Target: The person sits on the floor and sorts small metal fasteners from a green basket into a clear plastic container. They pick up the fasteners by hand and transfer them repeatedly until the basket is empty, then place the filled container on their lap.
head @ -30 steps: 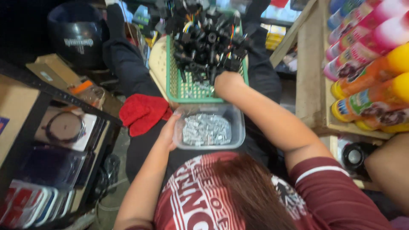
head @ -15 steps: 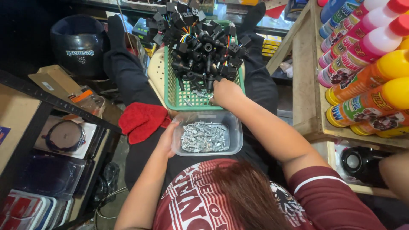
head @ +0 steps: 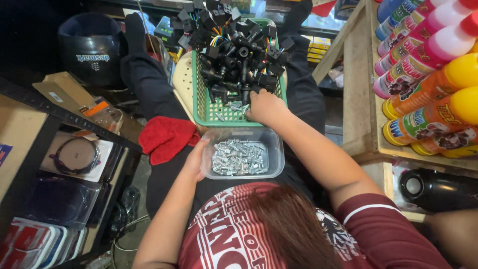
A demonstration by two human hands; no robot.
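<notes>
1. The clear tub (head: 274,149) of small metal pieces (head: 238,157), just below the green basket (head: 201,107), is steadied by the left hand (head: 193,158), curled on its rim.
2. The right hand (head: 266,107) is closed among black connectors (head: 234,47); what it grips cannot be told.
3. Many connectors remain heaped in the basket, so much seems left.

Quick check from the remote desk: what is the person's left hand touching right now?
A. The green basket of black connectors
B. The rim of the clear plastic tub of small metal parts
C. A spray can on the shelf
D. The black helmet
B: the left hand rests on the left edge of the clear plastic tub of small metal parts, while the right hand reaches into the green basket.
</notes>
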